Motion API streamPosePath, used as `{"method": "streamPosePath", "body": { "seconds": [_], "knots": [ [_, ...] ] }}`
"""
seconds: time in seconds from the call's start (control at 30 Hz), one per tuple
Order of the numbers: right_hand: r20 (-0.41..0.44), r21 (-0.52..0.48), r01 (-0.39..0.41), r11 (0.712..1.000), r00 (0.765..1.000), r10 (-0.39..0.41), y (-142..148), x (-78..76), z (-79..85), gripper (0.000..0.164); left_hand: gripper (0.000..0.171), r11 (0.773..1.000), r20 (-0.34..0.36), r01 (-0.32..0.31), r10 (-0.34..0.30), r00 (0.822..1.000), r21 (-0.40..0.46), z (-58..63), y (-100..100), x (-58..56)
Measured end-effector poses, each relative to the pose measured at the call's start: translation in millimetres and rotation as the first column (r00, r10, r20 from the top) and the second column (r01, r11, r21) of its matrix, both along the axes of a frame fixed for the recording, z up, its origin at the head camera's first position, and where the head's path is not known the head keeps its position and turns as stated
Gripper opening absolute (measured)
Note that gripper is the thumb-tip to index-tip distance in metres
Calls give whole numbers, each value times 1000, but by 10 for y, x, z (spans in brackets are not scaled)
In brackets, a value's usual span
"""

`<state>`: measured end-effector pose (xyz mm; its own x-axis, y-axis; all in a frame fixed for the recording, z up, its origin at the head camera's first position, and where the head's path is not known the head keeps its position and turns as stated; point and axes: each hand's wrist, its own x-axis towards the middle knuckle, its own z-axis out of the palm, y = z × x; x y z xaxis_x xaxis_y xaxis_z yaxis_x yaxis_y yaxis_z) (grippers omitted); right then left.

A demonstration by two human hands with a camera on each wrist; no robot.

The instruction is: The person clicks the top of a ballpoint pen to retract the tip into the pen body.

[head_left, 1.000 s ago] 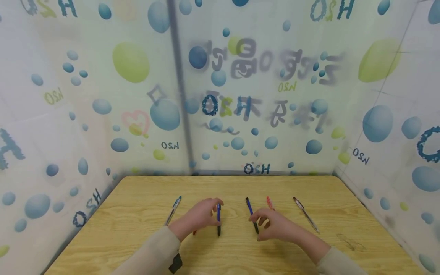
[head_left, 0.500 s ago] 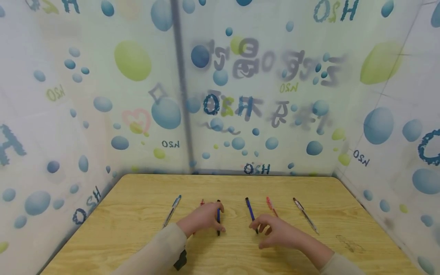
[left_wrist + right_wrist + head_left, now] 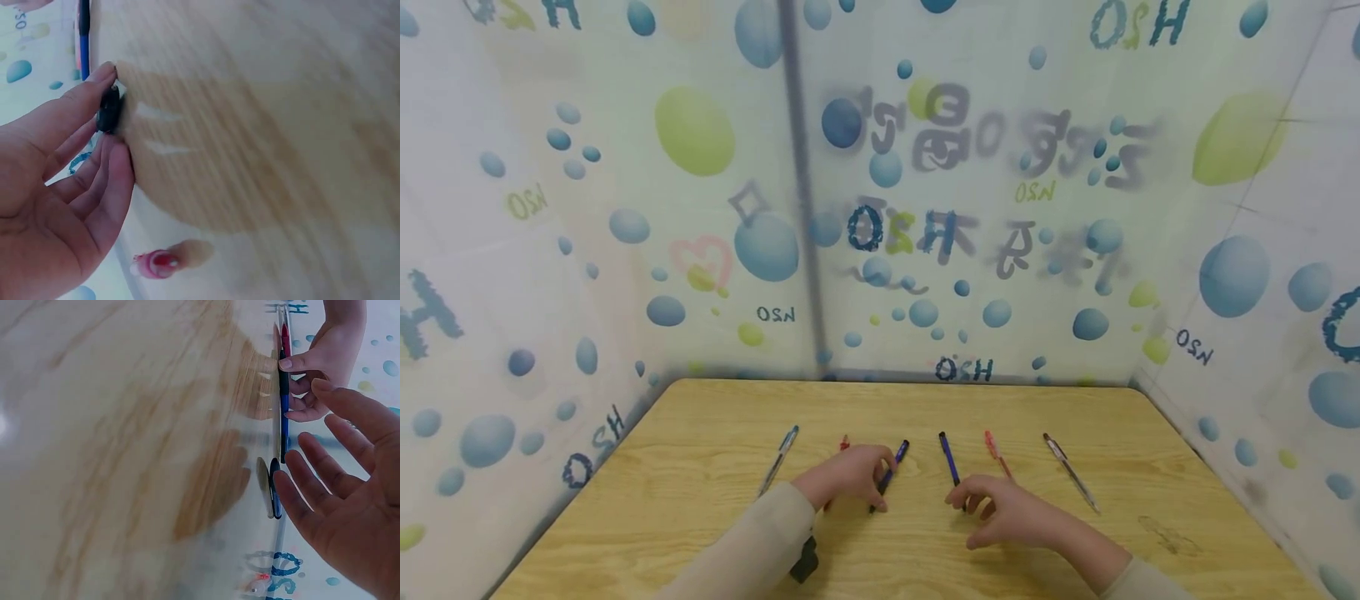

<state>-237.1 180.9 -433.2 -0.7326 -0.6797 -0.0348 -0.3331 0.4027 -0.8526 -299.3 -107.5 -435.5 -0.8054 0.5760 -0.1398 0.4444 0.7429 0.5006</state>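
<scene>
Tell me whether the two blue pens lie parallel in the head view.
No, the left blue pen and right blue pen slant toward each other at their far ends.

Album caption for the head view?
Six pens on a table: left hand holds a blue one, right hand near another.

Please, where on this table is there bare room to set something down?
Bare: the strip of table between the pens and the wall; the left side, beyond the light-blue pen; the front, between the sleeves. Crowded: the middle, where left hand and right hand are at the blue pens.
</scene>
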Motion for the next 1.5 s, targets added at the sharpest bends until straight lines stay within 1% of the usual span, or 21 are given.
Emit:
{"method": "streamPosePath", "body": {
  "seconds": [0.13,0.27,0.37,0.5,0.63,0.83,0.9,0.97,1.1,1.2,1.3,1.4,1.5],
  "knots": [
    [12,22,-12,1000,1000,12,6,-12,6,47,46,1000,-1,22,-22,1000,-20,27,44,-10],
    [-10,46,-29,999,1000,29,5,-55,16,48,45,1000,86,0,-2,996,17,49,83,-5],
    [-33,40,-23,999,999,24,4,-105,34,50,44,998,163,-29,21,986,47,60,94,0],
    [-47,5,-2,1000,999,2,-8,-170,72,53,45,998,216,-39,27,976,48,86,87,13],
    [-78,-30,7,1000,997,-9,-60,-242,107,53,46,999,246,-25,18,969,25,150,67,36],
    [-102,-69,35,997,994,-41,-152,-302,165,51,46,1000,278,23,-19,960,-10,223,43,74],
    [-107,-77,48,996,993,-56,-170,-309,183,50,47,999,263,36,-32,964,-12,240,29,85],
    [-115,-85,69,994,990,-79,-179,-310,206,50,48,999,224,41,-39,974,-4,259,11,91],
    [-133,-112,121,986,982,-135,-179,-295,244,50,49,997,162,40,-50,986,66,318,-11,110],
    [-148,-135,164,977,972,-183,-189,-283,267,51,48,991,146,32,-51,988,127,369,-21,125],
    [-179,-167,211,963,954,-240,-207,-281,271,51,46,985,110,24,-43,993,172,421,-27,142],
    [-215,-204,265,942,927,-307,-234,-276,278,51,44,977,71,16,-32,997,214,484,-16,164],
    [-228,-248,300,921,906,-356,-262,-272,291,50,43,969,56,7,-21,998,247,531,3,190]
  ]
}}
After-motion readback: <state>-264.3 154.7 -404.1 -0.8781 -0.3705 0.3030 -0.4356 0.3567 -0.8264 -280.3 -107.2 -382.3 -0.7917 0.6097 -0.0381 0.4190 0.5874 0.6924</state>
